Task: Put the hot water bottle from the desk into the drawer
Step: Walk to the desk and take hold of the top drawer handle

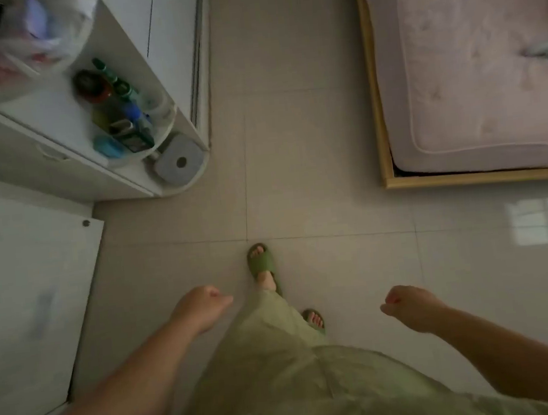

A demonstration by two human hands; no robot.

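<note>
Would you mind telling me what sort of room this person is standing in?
Most likely a bedroom at home: a mattress in a low wooden bed frame, a white shelf unit of bottles, and a tiled floor.

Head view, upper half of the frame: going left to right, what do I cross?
Plastic bag on the white unit → shelf of bottles → grey square device → tiled floor → wooden bed frame → mattress.
</note>
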